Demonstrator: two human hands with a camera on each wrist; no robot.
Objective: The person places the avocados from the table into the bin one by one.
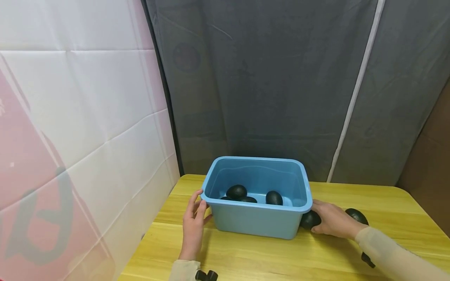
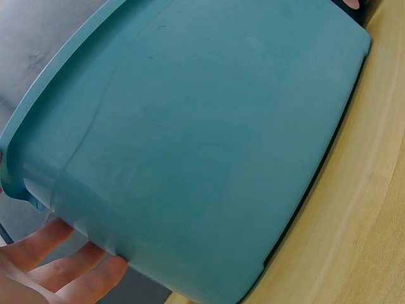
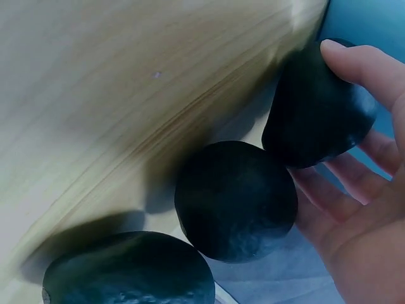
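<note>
Yellow wooden table (image 1: 246, 257), blue bin (image 1: 258, 222) between hands, left hand (image 1: 193, 226) flat against it, right hand (image 1: 332, 222) gripping dark avocado (image 1: 309, 219)

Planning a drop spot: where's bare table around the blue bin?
Free: the yellow wooden table in front of the blue plastic bin, between the left hand and right hand. Crowded: right of the bin, dark oval stones.

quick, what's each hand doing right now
left hand: open, fingers resting against the blue bin
right hand: gripping a dark avocado beside the bin
</note>
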